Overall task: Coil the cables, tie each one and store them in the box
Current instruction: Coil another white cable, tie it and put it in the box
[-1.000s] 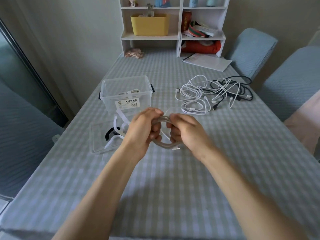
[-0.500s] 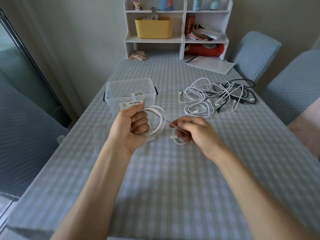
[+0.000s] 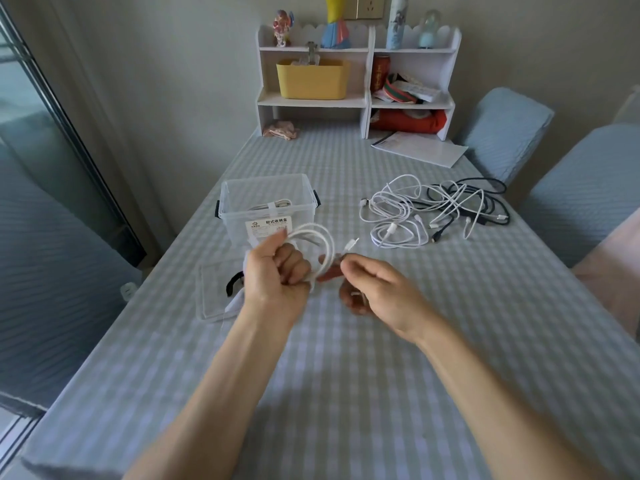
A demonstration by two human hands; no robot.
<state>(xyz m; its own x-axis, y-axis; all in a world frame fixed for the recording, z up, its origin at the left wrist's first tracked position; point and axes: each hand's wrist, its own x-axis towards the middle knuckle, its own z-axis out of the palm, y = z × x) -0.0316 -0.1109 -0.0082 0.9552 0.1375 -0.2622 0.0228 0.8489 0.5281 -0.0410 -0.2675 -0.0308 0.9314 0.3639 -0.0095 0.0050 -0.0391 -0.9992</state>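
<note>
Checked tablecloth (image 3: 346,393): our left hand (image 3: 275,273) grips white cable coil (image 3: 317,242) so loops stay put; right hand (image 3: 375,289) pinches its loose end. Box (image 3: 268,206) far-left, w/ tangled cables (image 3: 433,211) far-right.

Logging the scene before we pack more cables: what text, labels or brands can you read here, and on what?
"欧式收纳盒": white label on the front of the clear box, beside a small house logo.
Smaller lines beneath it: too small to read.
Red can on the shelf: print blurred.
Paper on the table: print too small.
</note>
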